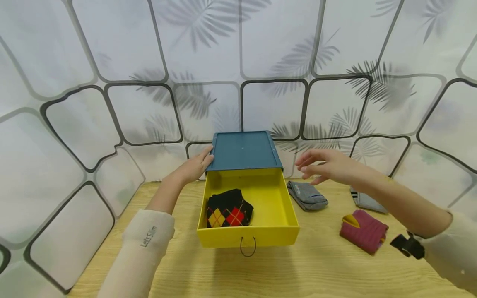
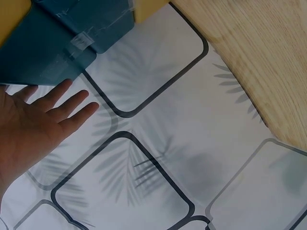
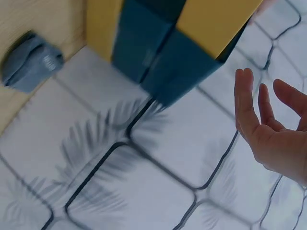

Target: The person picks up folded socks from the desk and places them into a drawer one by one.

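Observation:
A blue box [image 1: 243,150] stands at the back of the table with its yellow drawer [image 1: 249,238] pulled out toward me. Inside the drawer's left half lies a folded pair of black argyle socks [image 1: 229,209] with red and yellow diamonds. My left hand [image 1: 193,167] rests its fingers against the box's left upper edge; in the left wrist view the same hand [image 2: 41,124] has its fingers spread. To the right of the box, my right hand [image 1: 329,166] hovers in the air with loosely bent fingers, holding nothing. Folded grey socks [image 1: 307,196] lie below it.
On the right of the wooden table [image 1: 179,269] lie folded maroon socks [image 1: 363,231]. Light grey socks [image 1: 369,202] with dark stripes are partly hidden behind my right forearm. A thin loop handle [image 1: 247,247] hangs from the drawer front. A patterned curtain [image 1: 208,103] encloses the table.

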`<state>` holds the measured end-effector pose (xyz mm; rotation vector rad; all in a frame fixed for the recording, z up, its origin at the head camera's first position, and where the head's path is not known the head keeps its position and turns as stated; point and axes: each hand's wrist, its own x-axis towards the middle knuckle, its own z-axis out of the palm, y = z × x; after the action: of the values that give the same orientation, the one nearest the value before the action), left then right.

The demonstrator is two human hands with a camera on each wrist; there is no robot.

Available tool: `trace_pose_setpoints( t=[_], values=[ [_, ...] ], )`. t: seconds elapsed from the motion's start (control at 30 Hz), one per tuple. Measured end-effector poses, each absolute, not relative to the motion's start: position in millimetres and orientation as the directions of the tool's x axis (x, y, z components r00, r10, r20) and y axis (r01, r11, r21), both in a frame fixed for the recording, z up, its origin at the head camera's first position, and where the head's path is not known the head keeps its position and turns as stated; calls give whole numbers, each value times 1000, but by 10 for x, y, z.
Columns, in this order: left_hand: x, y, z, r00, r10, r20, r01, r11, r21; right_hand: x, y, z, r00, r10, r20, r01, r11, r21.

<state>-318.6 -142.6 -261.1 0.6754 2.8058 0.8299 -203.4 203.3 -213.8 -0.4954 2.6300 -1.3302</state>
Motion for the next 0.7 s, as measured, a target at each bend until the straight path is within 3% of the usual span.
trace_pose_setpoints(
  t=[0.3,0.7],
  values=[
    [-3187,-1433,-2596,-888,460,-7,385,750,538,-2086,2833,-2512,-964,-259,59,-219,651,-727],
    [-3200,-1423,-2613,-883,469,11,394,729,559,-2234,3458,-3290,-906,-380,185,-423,801,-424]
  ],
)
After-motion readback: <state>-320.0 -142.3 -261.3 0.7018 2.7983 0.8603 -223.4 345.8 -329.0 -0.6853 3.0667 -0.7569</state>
